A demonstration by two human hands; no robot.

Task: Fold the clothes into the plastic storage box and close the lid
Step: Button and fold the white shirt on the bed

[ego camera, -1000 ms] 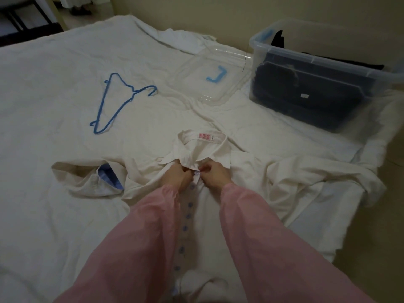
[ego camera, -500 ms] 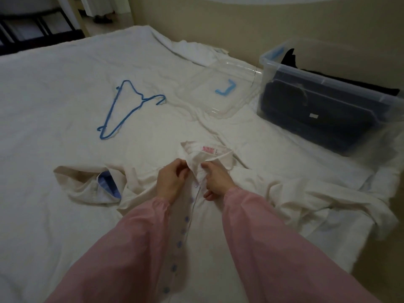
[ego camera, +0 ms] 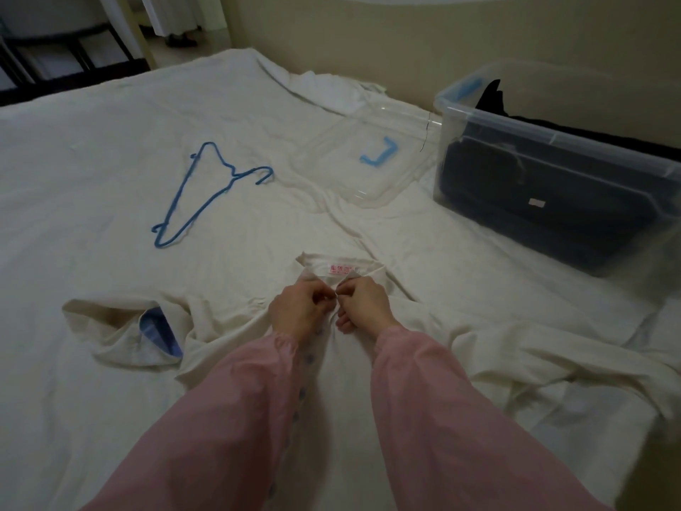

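A cream button-up shirt [ego camera: 490,337] lies spread on the bed, collar away from me, with a red label inside the collar. My left hand [ego camera: 300,309] and my right hand [ego camera: 363,304] meet just below the collar, each pinching one edge of the shirt's front opening. Blue buttons run down the placket between my pink sleeves. The clear plastic storage box [ego camera: 552,138] stands at the right with dark folded clothes inside. Its clear lid [ego camera: 372,164] with a blue clip lies flat on the bed left of the box.
A blue wire hanger [ego camera: 206,195] lies on the white bedsheet [ego camera: 92,149] to the left. The shirt's left cuff [ego camera: 154,337] shows a blue lining. The bed's right edge drops off near the box; a beige wall runs behind.
Both hands stayed at the top of the placket, fingers working closer together just under the collar. The camera view tilted up slightly.
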